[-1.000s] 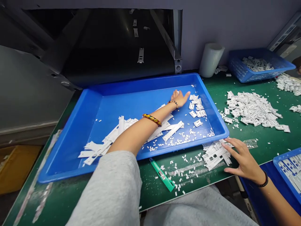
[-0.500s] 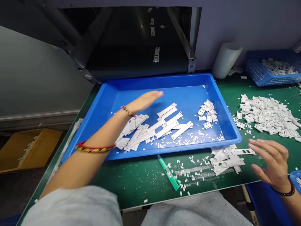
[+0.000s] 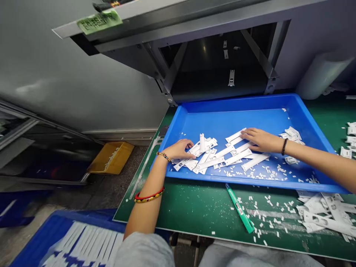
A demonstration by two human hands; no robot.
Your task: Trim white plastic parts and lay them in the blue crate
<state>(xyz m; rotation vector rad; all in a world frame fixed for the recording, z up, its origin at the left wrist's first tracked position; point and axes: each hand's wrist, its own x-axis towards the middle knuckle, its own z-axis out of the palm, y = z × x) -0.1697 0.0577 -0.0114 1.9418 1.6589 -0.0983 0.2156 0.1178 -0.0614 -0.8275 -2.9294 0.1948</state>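
My left hand (image 3: 182,150) is at the left end of a heap of white plastic strips (image 3: 214,163) inside the blue tray (image 3: 244,181). Its thumb and fingers are apart, curved around the edge of the heap. Over the right part of the heap, my right hand (image 3: 258,140) reaches in from the right. Its fingers are slightly spread, and the fingertips rest at the ends of a few strips. Small white pieces (image 3: 292,135) lie in the tray's right side, partly hidden by my right forearm. Tiny white scraps (image 3: 267,173) are scattered along the tray's near side.
Behind the tray, a dark conveyor belt (image 3: 211,79) carries several white parts. A green cutter-like tool (image 3: 239,209) lies on the green table (image 3: 194,204) among scraps. More strips (image 3: 322,213) are piled at right. Low on the left are a yellow bin (image 3: 122,163) and a blue crate (image 3: 41,237).
The view has swung left. My left hand has come down from above the tray to the heap's left end. My right hand has moved from beside the table pile into the tray.
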